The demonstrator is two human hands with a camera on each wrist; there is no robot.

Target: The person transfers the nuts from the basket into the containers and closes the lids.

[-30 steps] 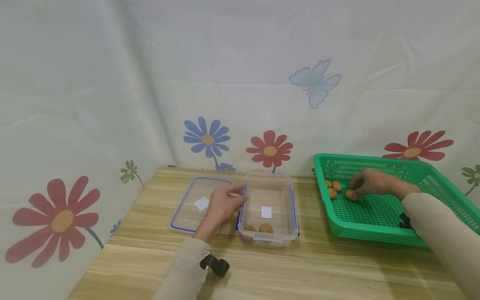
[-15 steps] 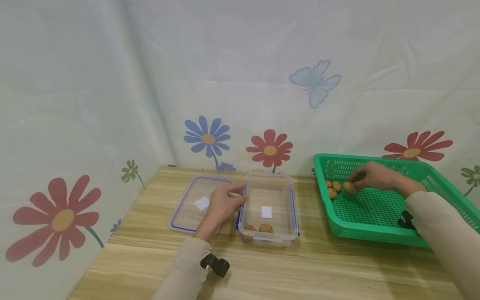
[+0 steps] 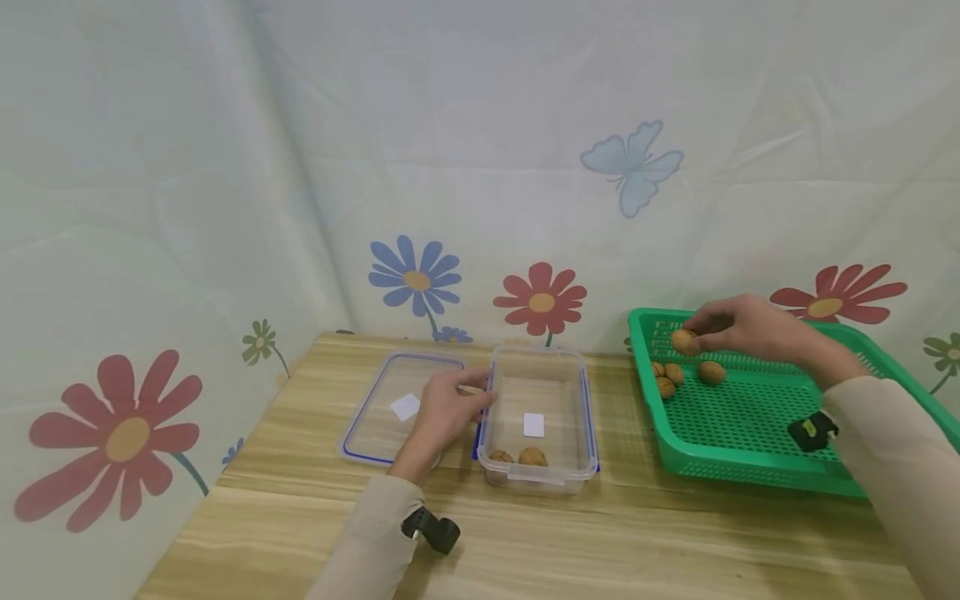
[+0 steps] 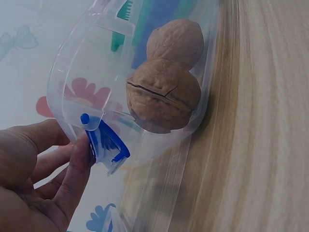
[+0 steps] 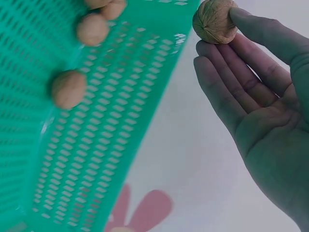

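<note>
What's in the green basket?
Four walnuts: three bunched near its left side, one apart. The right hand holds another walnut. The right sleeve covers part of the basket, so I can't see behind it.

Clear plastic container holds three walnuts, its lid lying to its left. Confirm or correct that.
Wrong count: the clear plastic container holds two walnuts, as the left wrist view shows. Its lid does lie to its left.

Open air above the clear box [image 3: 534, 392]; the green basket's left wall [image 3: 660, 421] bars low passage
</note>
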